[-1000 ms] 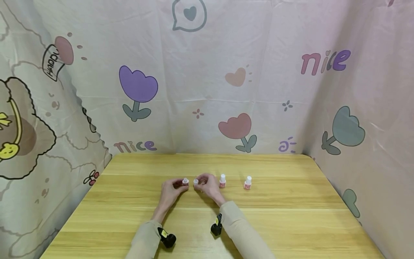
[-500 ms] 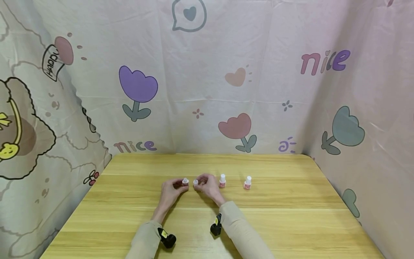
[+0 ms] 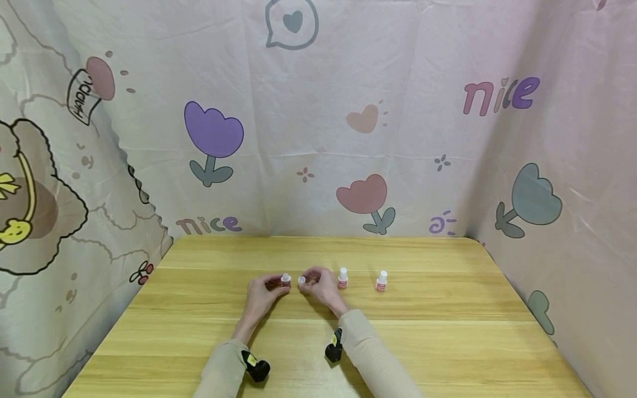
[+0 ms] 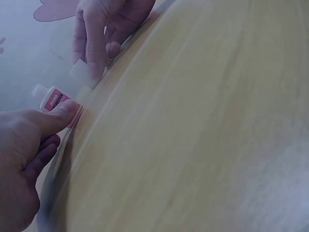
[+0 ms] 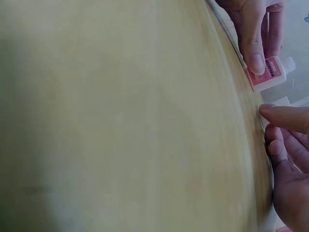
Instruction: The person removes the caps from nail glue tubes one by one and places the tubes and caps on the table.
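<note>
My left hand [image 3: 261, 294] grips a small white bottle [image 3: 286, 281] by its sides, thumb across the red label [image 4: 54, 98]. The bottle stands upright on the table, its narrow white nozzle [image 4: 39, 90] bare at the top. Just to the right, my right hand [image 3: 322, 286] pinches a small white cap [image 3: 301, 281] between thumb and fingers. A short gap parts the cap from the bottle. In the right wrist view the cap is partly hidden behind the thumb [image 5: 285, 117].
Two more small bottles with white caps and red labels stand to the right: one bottle [image 3: 343, 278] close beside my right hand, another bottle [image 3: 381, 281] farther off. The wooden table [image 3: 298, 354] ends at a printed curtain [image 3: 298, 199] behind. Both wrists carry black cameras.
</note>
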The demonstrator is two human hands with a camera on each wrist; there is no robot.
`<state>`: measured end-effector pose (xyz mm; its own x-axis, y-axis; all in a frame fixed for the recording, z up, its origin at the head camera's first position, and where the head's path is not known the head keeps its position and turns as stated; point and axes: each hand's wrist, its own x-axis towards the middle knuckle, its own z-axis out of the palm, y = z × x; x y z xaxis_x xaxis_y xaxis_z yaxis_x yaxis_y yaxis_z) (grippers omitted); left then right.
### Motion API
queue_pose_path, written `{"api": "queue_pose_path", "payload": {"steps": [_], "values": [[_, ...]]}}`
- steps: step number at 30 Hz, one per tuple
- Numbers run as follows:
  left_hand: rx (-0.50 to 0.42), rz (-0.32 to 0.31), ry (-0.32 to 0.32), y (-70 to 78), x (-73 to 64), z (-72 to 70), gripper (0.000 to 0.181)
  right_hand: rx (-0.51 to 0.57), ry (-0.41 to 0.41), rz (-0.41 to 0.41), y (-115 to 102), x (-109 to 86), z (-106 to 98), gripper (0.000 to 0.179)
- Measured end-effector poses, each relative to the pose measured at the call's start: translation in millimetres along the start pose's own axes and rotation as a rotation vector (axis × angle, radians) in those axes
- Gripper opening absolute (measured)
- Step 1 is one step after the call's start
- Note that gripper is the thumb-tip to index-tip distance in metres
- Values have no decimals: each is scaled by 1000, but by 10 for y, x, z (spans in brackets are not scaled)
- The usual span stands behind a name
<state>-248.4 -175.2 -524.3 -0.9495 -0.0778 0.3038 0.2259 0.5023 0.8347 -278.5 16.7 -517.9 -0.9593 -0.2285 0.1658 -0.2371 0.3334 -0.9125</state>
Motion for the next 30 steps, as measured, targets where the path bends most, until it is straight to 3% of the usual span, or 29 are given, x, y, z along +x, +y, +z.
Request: {"api": "queue_pose_path", "payload": {"steps": [7,13,18,21,30], "values": [[-9,-28,8,22,-9,-49,43,16,12,41,-33,-43,-49,28],[-8,-3,21,66,-39,-114,57,16,32,45,-98,-126,-106,26],[-12,-18,26,98,-85,-179,63,-19,50,-38,-105,-204,-188,8],[-7,-20,31,112,-109,-216,64,-23,47,-86,-95,-250,-248,10],[21,71,90,167,-156,-238,63,3,-19,-90,-55,-403,-466,13]]}}
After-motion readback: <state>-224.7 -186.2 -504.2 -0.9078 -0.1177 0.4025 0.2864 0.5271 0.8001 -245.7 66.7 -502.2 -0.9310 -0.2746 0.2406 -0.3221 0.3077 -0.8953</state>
